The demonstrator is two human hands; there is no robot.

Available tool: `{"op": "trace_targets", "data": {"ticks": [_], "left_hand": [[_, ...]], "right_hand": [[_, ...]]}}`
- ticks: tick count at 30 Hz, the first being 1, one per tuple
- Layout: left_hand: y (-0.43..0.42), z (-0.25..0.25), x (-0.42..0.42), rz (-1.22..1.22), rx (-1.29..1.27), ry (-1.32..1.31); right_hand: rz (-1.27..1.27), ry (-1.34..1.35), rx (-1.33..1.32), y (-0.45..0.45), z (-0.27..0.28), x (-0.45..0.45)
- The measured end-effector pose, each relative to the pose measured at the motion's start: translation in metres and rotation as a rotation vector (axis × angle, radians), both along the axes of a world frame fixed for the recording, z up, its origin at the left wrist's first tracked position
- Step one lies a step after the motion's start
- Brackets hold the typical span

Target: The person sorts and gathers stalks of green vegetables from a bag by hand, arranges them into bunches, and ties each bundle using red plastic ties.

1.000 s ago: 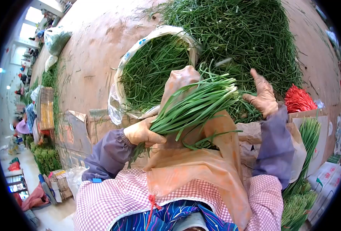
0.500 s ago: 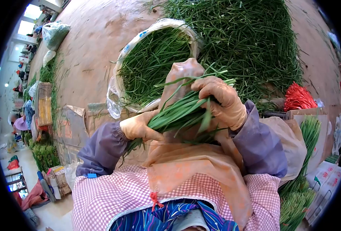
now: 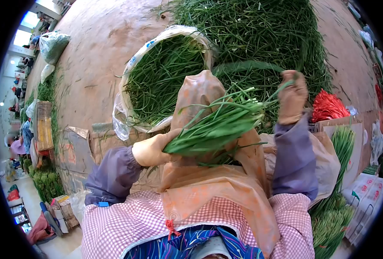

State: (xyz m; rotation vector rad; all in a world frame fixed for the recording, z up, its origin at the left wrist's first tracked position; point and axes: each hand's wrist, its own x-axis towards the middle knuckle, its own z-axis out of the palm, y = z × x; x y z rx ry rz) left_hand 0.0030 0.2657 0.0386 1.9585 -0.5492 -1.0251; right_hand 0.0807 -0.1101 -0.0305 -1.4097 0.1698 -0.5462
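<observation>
My left hand (image 3: 156, 149), in a pale glove, is wrapped round a bunch of garlic chives (image 3: 219, 129) above my lap. The pale cut ends point to the right. My right hand (image 3: 292, 97), gloved and blurred by motion, is raised to the right of the bunch. Its fingers are closed on a chive leaf (image 3: 248, 65) that arcs out to the left. Beyond my knee stands a basket lined with clear plastic (image 3: 127, 82), full of loose chive leaves (image 3: 167, 73). A large heap of chives (image 3: 260, 32) lies behind it.
Red ties (image 3: 328, 106) lie at the right beside the heap. Bundled chives (image 3: 341, 149) stand along my right side, near a white printed box (image 3: 366, 200). A wicker basket (image 3: 44, 125) and a filled plastic bag (image 3: 53, 46) are at the left. Other people sit far left.
My right hand has left the bunch and moved right and up, pulling a leaf with it. My left hand keeps hold of the bunch. The view has shifted slightly.
</observation>
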Motion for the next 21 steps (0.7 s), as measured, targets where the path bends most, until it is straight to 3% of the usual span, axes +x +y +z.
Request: {"op": "trace_targets", "data": {"ticks": [2,3,5,6,7,10,11,12,13,15,16,19,20,21], "left_hand": [[0.002,-0.002,-0.004,-0.004,-0.049,0.006],[0.003,-0.004,-0.008,0.0,-0.094,0.007],[0.001,-0.004,-0.01,0.013,-0.041,-0.054],[-0.002,0.003,-0.01,0.011,0.026,-0.036],[-0.004,0.006,-0.011,0.004,0.094,-0.018],[-0.013,0.011,-0.011,-0.005,0.128,-0.065],[-0.016,0.014,-0.011,-0.008,0.158,-0.068],[-0.017,0.017,-0.012,-0.014,0.179,-0.078],[-0.018,0.02,-0.013,-0.022,0.2,-0.088],[-0.016,0.019,-0.016,-0.017,0.201,-0.109],[-0.013,0.015,-0.019,-0.002,0.179,-0.116],[-0.011,0.009,-0.019,0.002,0.136,-0.136],[-0.013,0.007,-0.019,-0.004,0.123,-0.144],[-0.014,0.006,-0.018,-0.019,0.15,-0.155]], "right_hand": [[-0.059,0.012,0.127,-0.087,-0.029,0.011],[-0.389,0.119,-0.047,-0.106,-0.041,0.023],[0.028,0.423,-0.1,-0.112,-0.026,0.003],[0.181,0.387,-0.351,-0.073,0.003,-0.011],[0.427,0.521,-0.33,-0.042,0.036,-0.024],[0.844,0.286,-0.682,0.017,0.043,-0.034],[0.813,0.303,-1.031,0.038,0.043,-0.038],[0.719,0.306,-1.166,0.06,0.04,-0.044],[0.61,0.115,-1.136,0.068,0.021,-0.042],[0.657,-0.02,-0.883,0.07,0.008,-0.033],[0.666,0.065,-0.625,0.073,0.0,-0.035],[0.595,0.104,-0.729,0.055,0.0,-0.038],[0.502,-0.124,-0.85,0.054,0.002,-0.037],[0.421,-0.151,-0.963,0.049,-0.007,-0.036]]}}
